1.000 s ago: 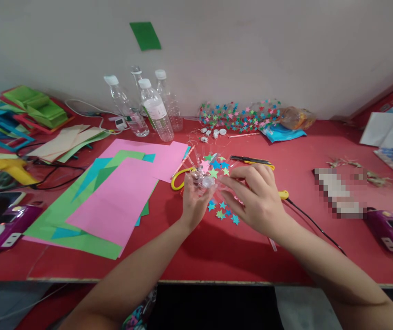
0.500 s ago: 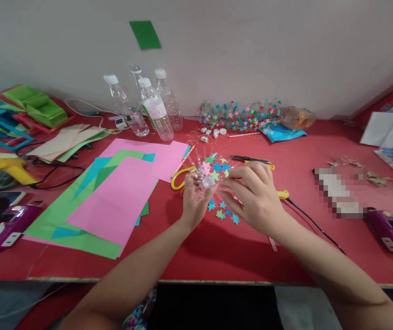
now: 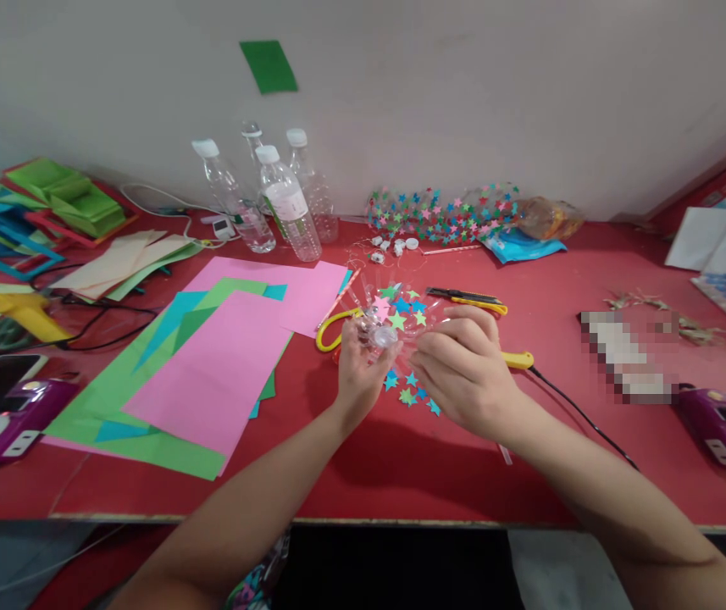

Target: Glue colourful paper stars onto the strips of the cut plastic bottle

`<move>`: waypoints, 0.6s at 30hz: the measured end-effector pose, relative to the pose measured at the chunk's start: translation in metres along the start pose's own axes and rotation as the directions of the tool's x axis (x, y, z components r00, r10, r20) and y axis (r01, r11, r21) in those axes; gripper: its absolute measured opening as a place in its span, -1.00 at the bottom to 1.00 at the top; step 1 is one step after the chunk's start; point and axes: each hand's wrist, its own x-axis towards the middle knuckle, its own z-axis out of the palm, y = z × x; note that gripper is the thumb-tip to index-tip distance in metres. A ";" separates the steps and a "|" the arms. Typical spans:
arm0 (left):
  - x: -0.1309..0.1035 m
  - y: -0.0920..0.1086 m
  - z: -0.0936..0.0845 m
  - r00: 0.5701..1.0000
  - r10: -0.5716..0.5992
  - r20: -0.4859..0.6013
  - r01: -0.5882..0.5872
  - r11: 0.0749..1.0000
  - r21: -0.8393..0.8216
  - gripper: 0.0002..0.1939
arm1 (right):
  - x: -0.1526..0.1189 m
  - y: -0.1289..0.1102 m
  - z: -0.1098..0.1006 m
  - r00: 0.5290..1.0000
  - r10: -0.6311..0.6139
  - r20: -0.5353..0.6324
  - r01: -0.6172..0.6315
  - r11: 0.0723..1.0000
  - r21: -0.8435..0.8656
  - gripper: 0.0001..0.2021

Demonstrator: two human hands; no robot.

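Note:
My left hand [image 3: 361, 360] is closed around a cut clear plastic bottle top [image 3: 385, 336], its round mouth facing me. Thin clear strips fan out from this piece. Green, blue and pink paper stars [image 3: 396, 320] show on or behind the strips. My right hand [image 3: 464, 364] is at the right side of the strips, its fingers pinched together; what they grip, if anything, is too small to make out. Loose paper stars [image 3: 408, 396] lie on the table just below the hands. Yellow-handled scissors [image 3: 329, 331] lie partly behind my left hand.
Coloured paper sheets [image 3: 210, 373] cover the left of the red table [image 3: 363, 483]. Several clear bottles [image 3: 290, 203] stand by the wall, near a star-covered plastic piece [image 3: 445, 212]. A box cutter [image 3: 468, 298] and a yellow tool with a cord [image 3: 518, 360] lie right.
My right hand has shifted slightly right and down, and its fingers have drawn closer together. My left hand keeps its hold on the bottle top, almost still.

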 end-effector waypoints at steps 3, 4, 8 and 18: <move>0.000 0.001 0.000 1.000 0.027 0.000 -0.027 0.999 0.036 -0.57 | 0.000 -0.001 -0.001 1.000 -0.027 -0.001 0.027 1.000 0.002 -0.83; 0.000 0.001 0.000 1.000 0.031 0.002 -0.031 0.998 0.049 -0.58 | 0.000 -0.001 -0.002 1.000 -0.022 0.011 0.022 1.000 -0.005 -0.85; -0.001 0.005 -0.002 0.999 0.021 0.047 -0.022 1.000 0.019 -0.59 | 0.006 0.001 -0.007 0.997 0.063 0.053 -0.060 0.996 -0.060 -0.94; 0.001 0.009 0.000 0.999 -0.001 0.040 0.002 1.000 -0.029 -0.55 | 0.008 0.002 -0.010 0.994 0.081 0.073 -0.077 0.995 -0.060 -0.97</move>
